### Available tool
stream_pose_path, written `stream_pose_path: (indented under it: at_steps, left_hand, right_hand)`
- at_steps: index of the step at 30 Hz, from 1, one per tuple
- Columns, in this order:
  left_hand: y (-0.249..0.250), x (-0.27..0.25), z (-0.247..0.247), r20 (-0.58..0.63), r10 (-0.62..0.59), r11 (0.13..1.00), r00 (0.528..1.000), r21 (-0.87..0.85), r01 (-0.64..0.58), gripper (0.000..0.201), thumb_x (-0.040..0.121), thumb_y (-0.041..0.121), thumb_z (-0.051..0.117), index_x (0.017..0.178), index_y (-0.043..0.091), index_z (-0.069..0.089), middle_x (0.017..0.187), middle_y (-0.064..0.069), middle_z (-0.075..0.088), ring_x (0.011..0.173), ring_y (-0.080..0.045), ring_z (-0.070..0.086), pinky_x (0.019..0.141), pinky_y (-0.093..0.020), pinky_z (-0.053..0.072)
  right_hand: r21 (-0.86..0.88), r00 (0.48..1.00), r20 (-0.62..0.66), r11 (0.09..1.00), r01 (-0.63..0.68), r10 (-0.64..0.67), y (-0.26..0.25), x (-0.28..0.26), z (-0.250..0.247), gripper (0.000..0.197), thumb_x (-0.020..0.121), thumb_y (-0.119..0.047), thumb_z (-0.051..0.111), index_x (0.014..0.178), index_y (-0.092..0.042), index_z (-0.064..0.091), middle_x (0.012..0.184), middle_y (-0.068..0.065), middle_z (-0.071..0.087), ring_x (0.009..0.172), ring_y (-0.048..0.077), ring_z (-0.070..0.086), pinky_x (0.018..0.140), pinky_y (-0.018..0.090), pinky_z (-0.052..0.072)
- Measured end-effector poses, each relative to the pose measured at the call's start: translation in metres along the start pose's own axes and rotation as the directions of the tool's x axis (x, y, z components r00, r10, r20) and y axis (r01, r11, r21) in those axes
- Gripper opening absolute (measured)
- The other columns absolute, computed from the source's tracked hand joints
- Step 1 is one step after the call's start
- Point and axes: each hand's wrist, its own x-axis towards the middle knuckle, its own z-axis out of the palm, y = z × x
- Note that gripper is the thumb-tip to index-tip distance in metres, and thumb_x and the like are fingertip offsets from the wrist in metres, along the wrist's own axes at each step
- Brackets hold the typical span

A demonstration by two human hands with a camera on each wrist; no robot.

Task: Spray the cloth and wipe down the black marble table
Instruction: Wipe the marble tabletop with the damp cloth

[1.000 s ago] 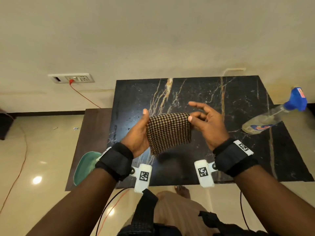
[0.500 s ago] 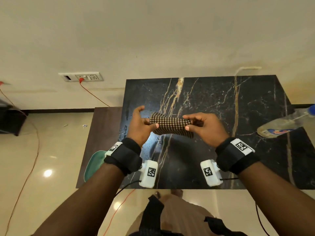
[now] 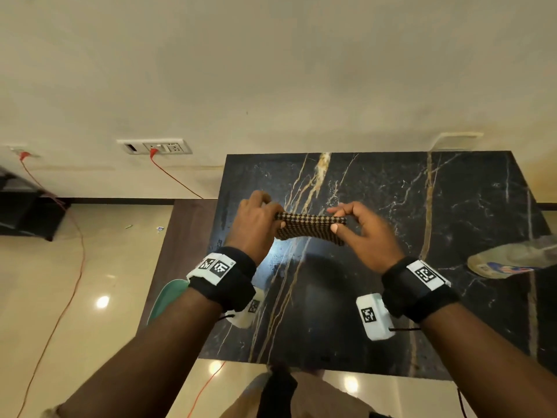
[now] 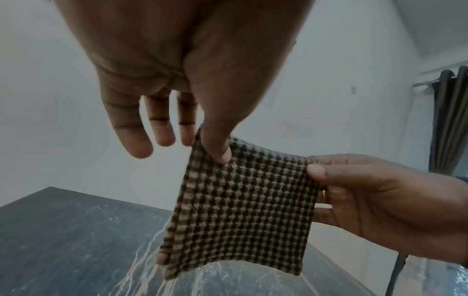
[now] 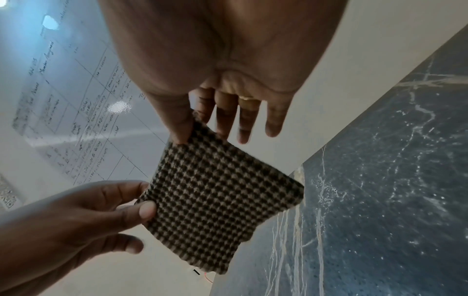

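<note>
A small brown-and-black houndstooth cloth (image 3: 310,229) hangs stretched between both hands above the black marble table (image 3: 452,206). My left hand (image 3: 256,221) pinches its left top corner between thumb and forefinger, the other fingers spread loose. My right hand (image 3: 358,230) pinches the right top corner the same way. In the left wrist view the cloth (image 4: 240,206) hangs flat over the table (image 4: 63,230). The right wrist view shows the cloth (image 5: 217,200) beside the marble (image 5: 380,200). A clear spray bottle (image 3: 512,260) lies on its side at the table's right edge.
A dark wooden lower surface (image 3: 184,236) adjoins the table's left side, with a green dish (image 3: 168,297) at its near end. An orange cable (image 3: 177,179) runs from a wall socket (image 3: 155,146) to the floor. A dark curtain (image 4: 450,120) hangs at the right.
The cloth, held facing me a second ago, has been tipped and stretched out level between both hands. Both hands moved forward over the table; the view shifted left, pushing the bottle toward the right edge.
</note>
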Motion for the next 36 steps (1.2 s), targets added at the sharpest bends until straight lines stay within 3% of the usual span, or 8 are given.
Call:
stream_pose_path:
  at_steps: [4, 7, 13, 19, 26, 29, 32, 36]
  left_hand:
    - [-0.01, 0.019, -0.007, 0.07, 0.071, 0.995, 0.995, 0.066, -0.076, 0.024, 0.094, 0.032, 0.062, 0.116, 0.022, 0.066, 0.131, 0.002, 0.054, 0.11, -0.021, 0.052, 0.092, -0.034, 0.049]
    - [-0.024, 0.035, -0.009, 0.205, 0.055, 0.998, 0.977, 0.012, -0.059, 0.024, 0.095, 0.033, 0.061, 0.116, 0.023, 0.065, 0.122, 0.001, 0.054, 0.103, -0.016, 0.056, 0.084, -0.028, 0.046]
    - [-0.058, 0.072, 0.009, 0.437, -0.042, 0.998, 0.898, -0.022, 0.057, 0.021, 0.097, 0.029, 0.059, 0.116, 0.021, 0.064, 0.111, -0.002, 0.065, 0.101, -0.02, 0.062, 0.078, -0.027, 0.042]
    - [-0.051, 0.148, 0.013, 0.464, -0.021, 0.986, 0.886, -0.135, 0.094, 0.013, 0.098, 0.015, 0.052, 0.102, 0.015, 0.064, 0.073, -0.004, 0.072, 0.059, -0.014, 0.07, 0.063, -0.033, 0.06]
    - [-0.052, 0.258, 0.02, 0.405, 0.129, 0.879, 0.905, -0.47, 0.085, 0.032, 0.087, 0.001, 0.053, 0.112, 0.019, 0.062, 0.107, -0.007, 0.068, 0.099, -0.03, 0.065, 0.09, -0.045, 0.054]
    - [-0.081, 0.27, 0.031, 0.414, 0.083, 0.854, 0.907, -0.498, 0.149, 0.045, 0.089, 0.007, 0.056, 0.129, 0.028, 0.053, 0.122, -0.008, 0.065, 0.108, -0.029, 0.063, 0.095, -0.043, 0.051]
    - [-0.129, 0.254, 0.048, 0.412, -0.092, 0.922, 0.906, -0.307, 0.234, 0.065, 0.092, 0.01, 0.055, 0.15, 0.024, 0.029, 0.132, -0.02, 0.059, 0.116, -0.036, 0.059, 0.097, -0.039, 0.048]
    - [-0.188, 0.208, 0.062, 0.327, -0.26, 0.933, 0.908, -0.158, 0.324, 0.074, 0.09, 0.021, 0.066, 0.152, 0.016, 0.025, 0.139, -0.02, 0.053, 0.123, -0.039, 0.053, 0.102, -0.043, 0.042]
  right_hand:
    - [0.145, 0.997, 0.071, 0.988, -0.045, 0.035, 0.007, 0.01, 0.004, 0.017, 0.096, -0.009, 0.062, 0.098, -0.025, 0.057, 0.097, 0.0, 0.07, 0.091, 0.01, 0.065, 0.078, 0.034, 0.053]
    - [0.168, 0.995, 0.053, 0.982, -0.086, 0.078, 0.013, 0.019, 0.011, 0.02, 0.096, -0.007, 0.061, 0.098, -0.026, 0.058, 0.095, 0.006, 0.072, 0.094, 0.024, 0.069, 0.084, 0.049, 0.055]
    - [0.086, 0.981, 0.066, 0.979, -0.186, 0.181, 0.021, 0.046, 0.041, 0.028, 0.095, -0.002, 0.06, 0.102, -0.029, 0.067, 0.102, -0.002, 0.074, 0.1, 0.011, 0.069, 0.094, 0.046, 0.056]
    - [0.015, 0.976, -0.116, 0.983, -0.184, 0.184, 0.03, 0.092, 0.04, 0.035, 0.093, 0.001, 0.063, 0.098, -0.033, 0.068, 0.098, -0.002, 0.074, 0.097, 0.017, 0.07, 0.092, 0.049, 0.055]
    - [-0.264, 0.931, -0.365, 0.961, -0.087, -0.016, 0.029, 0.15, 0.037, 0.029, 0.091, -0.008, 0.066, 0.116, -0.024, 0.069, 0.101, -0.004, 0.075, 0.091, 0.016, 0.07, 0.082, 0.037, 0.059]
    - [-0.414, 0.984, -0.177, 0.904, -0.105, 0.033, 0.031, 0.166, 0.068, 0.041, 0.092, -0.025, 0.068, 0.131, -0.029, 0.059, 0.116, 0.001, 0.071, 0.1, 0.022, 0.067, 0.087, 0.03, 0.052]
    - [-0.544, 0.978, 0.068, 0.829, -0.129, 0.197, 0.044, 0.175, 0.105, 0.052, 0.094, -0.037, 0.064, 0.141, -0.025, 0.047, 0.136, 0.004, 0.058, 0.116, 0.029, 0.061, 0.1, 0.044, 0.049]
    - [-0.624, 0.946, 0.106, 0.761, -0.176, 0.306, 0.063, 0.201, 0.121, 0.043, 0.101, -0.025, 0.051, 0.143, -0.017, 0.045, 0.163, 0.006, 0.027, 0.148, 0.031, 0.028, 0.116, 0.05, 0.034]
